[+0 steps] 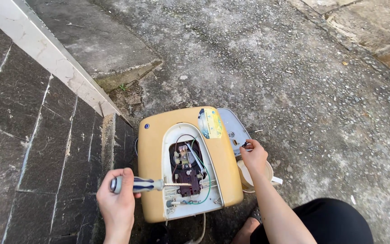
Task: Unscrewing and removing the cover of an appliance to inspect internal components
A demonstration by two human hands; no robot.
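My left hand [117, 203] is fisting one screwdriver [147, 184] at frame bottom; right hand [253, 156] is pinching something small beside one yellow appliance [152, 158].

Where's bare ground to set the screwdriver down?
Bare concrete lies right of the grey cover and white cup, and beyond the yellow heater toward the top of the view. It is crowded at the open wiring bay, where the left hand holds the screwdriver, and where the right hand sits between cover and cup.

Outdoor yard — concrete ground [267, 58], stone paving [32, 149].
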